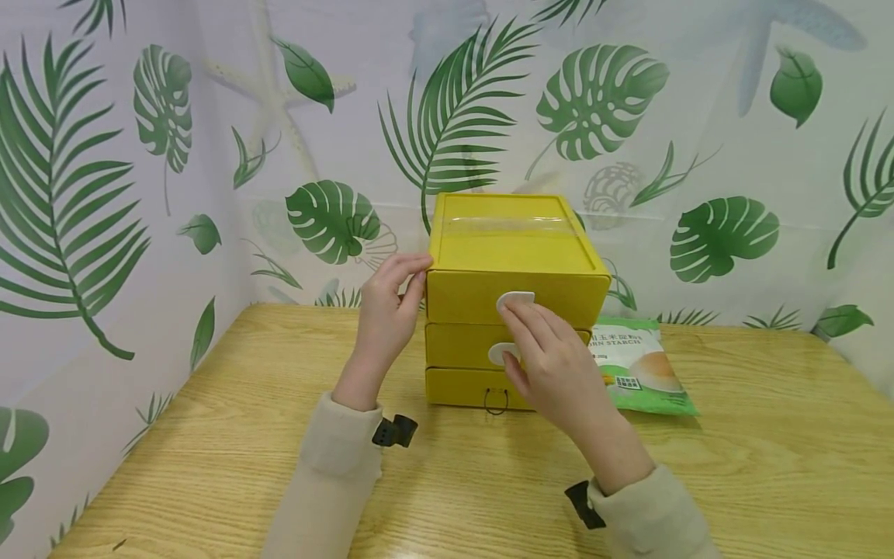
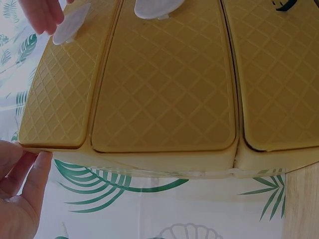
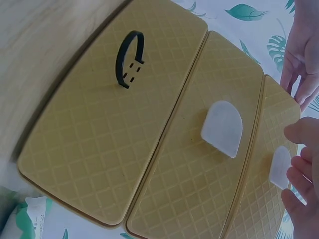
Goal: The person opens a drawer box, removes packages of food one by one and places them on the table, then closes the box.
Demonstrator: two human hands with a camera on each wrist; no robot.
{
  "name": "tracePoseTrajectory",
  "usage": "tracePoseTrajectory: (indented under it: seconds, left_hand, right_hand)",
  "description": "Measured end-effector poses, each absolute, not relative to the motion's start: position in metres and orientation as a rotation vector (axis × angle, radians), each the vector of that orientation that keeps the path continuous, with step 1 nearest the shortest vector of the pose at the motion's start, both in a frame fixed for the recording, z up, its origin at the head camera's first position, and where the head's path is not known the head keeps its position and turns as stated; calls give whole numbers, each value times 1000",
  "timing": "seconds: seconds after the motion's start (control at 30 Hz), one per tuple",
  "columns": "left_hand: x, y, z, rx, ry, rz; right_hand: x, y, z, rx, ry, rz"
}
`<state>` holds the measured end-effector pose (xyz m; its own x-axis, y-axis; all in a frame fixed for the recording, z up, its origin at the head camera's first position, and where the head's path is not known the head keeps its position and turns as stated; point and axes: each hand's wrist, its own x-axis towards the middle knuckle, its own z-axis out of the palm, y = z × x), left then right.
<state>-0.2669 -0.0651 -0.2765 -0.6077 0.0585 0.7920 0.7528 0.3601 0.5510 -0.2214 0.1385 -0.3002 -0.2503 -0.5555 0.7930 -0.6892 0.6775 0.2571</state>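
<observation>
A yellow three-drawer box [image 1: 517, 299] with a waffle-patterned front stands on the table. My left hand [image 1: 391, 314] touches its upper left front corner with the fingertips; the left wrist view shows the fingers [image 2: 37, 174] against that corner. In front of the top drawer, my right hand [image 1: 559, 365] has its fingertips at the white tab handle [image 1: 515, 298]. The right wrist view shows the thumb apart from that tab. Below is the middle drawer's white tab handle [image 3: 223, 128]. A black loop handle [image 3: 128, 59] is fixed to the bottom drawer. All drawers look closed.
A green and white corn starch bag [image 1: 646, 369] lies at the box's right side, partly hidden behind it and my right hand. The wooden table [image 1: 447, 497] meets a leaf-printed backdrop [image 1: 335, 140] behind and at the sides. Clear tape crosses the box's top.
</observation>
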Motion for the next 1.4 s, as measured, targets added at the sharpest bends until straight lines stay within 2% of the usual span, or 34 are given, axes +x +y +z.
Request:
tracePoseTrajectory:
  seconds: [1.4]
  left_hand:
    - [-267, -66, -276, -717, -1918, -1277]
  right_hand:
    - [-223, 135, -316, 948, -2258, 80]
